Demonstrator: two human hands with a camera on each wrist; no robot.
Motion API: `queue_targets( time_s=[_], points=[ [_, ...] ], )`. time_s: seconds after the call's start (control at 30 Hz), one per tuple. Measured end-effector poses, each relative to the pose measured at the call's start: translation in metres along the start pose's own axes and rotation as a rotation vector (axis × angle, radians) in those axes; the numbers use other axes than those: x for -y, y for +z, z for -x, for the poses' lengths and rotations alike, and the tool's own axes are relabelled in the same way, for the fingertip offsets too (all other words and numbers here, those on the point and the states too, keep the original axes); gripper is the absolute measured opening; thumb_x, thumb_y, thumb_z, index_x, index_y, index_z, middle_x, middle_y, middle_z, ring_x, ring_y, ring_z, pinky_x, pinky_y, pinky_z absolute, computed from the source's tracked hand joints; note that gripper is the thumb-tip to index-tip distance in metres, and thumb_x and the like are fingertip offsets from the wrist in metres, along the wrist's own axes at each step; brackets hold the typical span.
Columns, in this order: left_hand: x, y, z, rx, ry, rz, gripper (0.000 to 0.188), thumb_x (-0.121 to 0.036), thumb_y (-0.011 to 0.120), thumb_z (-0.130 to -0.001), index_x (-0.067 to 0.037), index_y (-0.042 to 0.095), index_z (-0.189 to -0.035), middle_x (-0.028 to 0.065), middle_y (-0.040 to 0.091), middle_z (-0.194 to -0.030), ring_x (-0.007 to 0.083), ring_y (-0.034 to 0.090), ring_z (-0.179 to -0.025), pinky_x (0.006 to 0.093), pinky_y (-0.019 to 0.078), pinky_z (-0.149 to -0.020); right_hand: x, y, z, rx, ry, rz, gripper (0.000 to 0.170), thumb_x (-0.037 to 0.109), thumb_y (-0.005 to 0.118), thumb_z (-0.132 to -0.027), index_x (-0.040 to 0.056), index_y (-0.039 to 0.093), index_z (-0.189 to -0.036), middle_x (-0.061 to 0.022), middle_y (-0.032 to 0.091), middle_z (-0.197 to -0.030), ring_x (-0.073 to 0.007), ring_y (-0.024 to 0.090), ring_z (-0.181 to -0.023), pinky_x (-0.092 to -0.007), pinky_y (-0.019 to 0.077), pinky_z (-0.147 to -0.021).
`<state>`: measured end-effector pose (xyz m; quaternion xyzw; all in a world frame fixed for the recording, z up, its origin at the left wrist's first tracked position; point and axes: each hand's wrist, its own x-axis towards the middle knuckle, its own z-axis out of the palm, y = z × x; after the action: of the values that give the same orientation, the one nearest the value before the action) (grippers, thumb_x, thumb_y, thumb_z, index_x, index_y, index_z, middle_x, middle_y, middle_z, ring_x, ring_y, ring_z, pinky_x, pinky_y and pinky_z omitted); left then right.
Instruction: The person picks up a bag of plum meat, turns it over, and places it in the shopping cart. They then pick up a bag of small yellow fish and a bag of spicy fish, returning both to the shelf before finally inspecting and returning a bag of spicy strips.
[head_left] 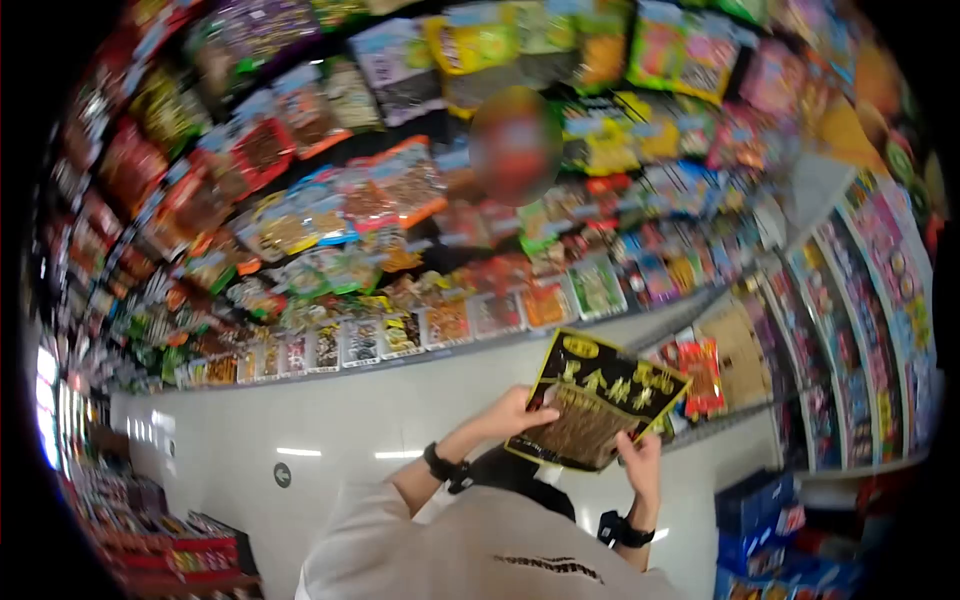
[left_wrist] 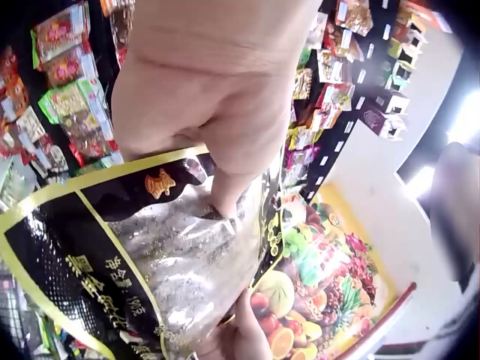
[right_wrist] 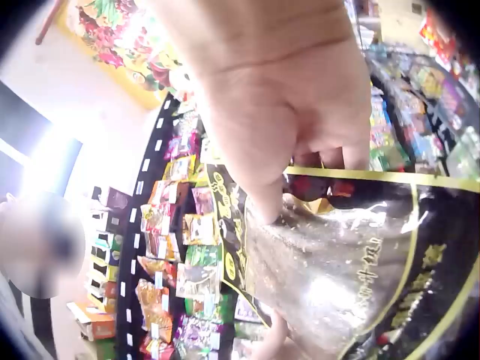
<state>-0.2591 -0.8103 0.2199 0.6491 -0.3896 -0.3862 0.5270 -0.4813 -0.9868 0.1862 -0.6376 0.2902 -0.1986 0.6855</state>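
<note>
A black snack bag (head_left: 610, 385) with yellow edging, gold lettering and a clear window onto brown contents is held up in front of the body. My left hand (head_left: 515, 412) grips its left edge, the thumb lying across the window. On the opposite edge my right hand (head_left: 640, 462) pinches the bag, its thumb also on the front. The left wrist view shows the left thumb (left_wrist: 229, 193) pressing into the shiny film. In the right wrist view the right thumb (right_wrist: 264, 202) dents the bag beside the window's edge. The fingers behind the bag are mostly hidden.
Shelves of packaged snacks (head_left: 400, 190) curve across the front. A wire basket (head_left: 735, 400) holding a red packet (head_left: 702, 375) and a cardboard box (head_left: 735, 345) stands right of the bag. Blue boxes (head_left: 750, 530) are at lower right, a red display (head_left: 190, 560) at lower left.
</note>
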Motion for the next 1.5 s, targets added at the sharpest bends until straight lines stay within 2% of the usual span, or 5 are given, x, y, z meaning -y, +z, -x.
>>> queue_targets(
  time_s=[0.23,0.5,1.1,1.43,1.5],
  points=[
    [0.024,-0.043,0.135,-0.362,-0.118,0.018,0.034,-0.023,0.071,-0.091,0.000,0.063,-0.114,0.0057,0.067,-0.090,0.0122,0.060,-0.085,0.0313,0.0502,-0.075,0.019,0.115,0.001,0.342,-0.065,-0.072,0.032,0.015,0.072,-0.089,-0.0020,0.064,-0.115,-0.0023,0.068,-0.107,-0.0114,0.060,-0.095,-0.0282,0.0474,-0.085],
    [0.026,-0.110,0.279,-0.783,-0.114,0.227,0.028,-0.027,0.075,-0.088,-0.004,0.061,-0.092,-0.0031,0.056,-0.068,0.0059,0.047,-0.051,0.0250,0.0369,-0.046,0.028,0.289,0.028,0.568,-0.164,-0.010,0.020,0.011,0.076,-0.085,-0.0002,0.067,-0.098,0.0011,0.066,-0.085,-0.0065,0.057,-0.074,-0.0248,0.0468,-0.066],
    [0.105,-0.302,0.543,-1.268,0.025,0.382,0.039,-0.021,0.083,-0.078,0.000,0.068,-0.107,0.0042,0.070,-0.084,0.0104,0.063,-0.071,0.0283,0.0519,-0.063,0.010,0.655,0.139,0.823,-0.089,0.142,0.022,0.013,0.075,-0.087,-0.0016,0.068,-0.103,-0.0031,0.070,-0.090,-0.0089,0.061,-0.077,-0.0251,0.0495,-0.069],
    [0.086,-0.461,0.646,-1.557,-0.480,0.349,0.029,-0.011,0.078,-0.083,0.003,0.068,-0.105,0.0038,0.070,-0.086,0.0085,0.062,-0.070,0.0248,0.0492,-0.061,0.028,0.913,0.112,1.202,-0.113,0.084,0.023,0.016,0.076,-0.086,-0.0015,0.069,-0.098,-0.0024,0.069,-0.083,-0.0090,0.060,-0.071,-0.0268,0.0489,-0.065],
    [0.068,-0.491,0.651,-1.706,-0.208,0.337,0.024,-0.007,0.077,-0.083,0.003,0.068,-0.103,0.0023,0.070,-0.083,0.0067,0.060,-0.068,0.0224,0.0478,-0.060,0.042,0.954,0.104,1.288,-0.047,0.162,0.021,0.016,0.075,-0.086,-0.0014,0.069,-0.095,-0.0013,0.067,-0.079,-0.0077,0.058,-0.068,-0.0257,0.0470,-0.063]
  ],
)
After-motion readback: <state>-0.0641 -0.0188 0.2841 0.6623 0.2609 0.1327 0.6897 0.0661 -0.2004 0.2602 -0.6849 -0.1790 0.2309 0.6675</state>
